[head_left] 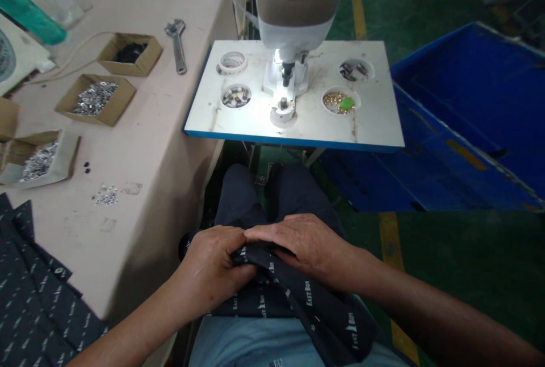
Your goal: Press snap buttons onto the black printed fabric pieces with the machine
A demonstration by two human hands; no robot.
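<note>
A dark printed cloth with white "East Boy" lettering lies bunched across my lap. My left hand grips its folded upper edge, thumb pressed over the fabric. On the other side my right hand is curled round the same cloth, its fingertips meeting the left hand. Part of the cloth is hidden under both hands. Ahead of my knees stands a snap-fastening machine with a white table plate, apart from my hands. Round wells in the plate hold small metal parts.
On the left table stand cardboard boxes of small metal pieces, an adjustable wrench and loose fasteners. More dark printed cloth lies at its near corner. A large blue bin stands on the right.
</note>
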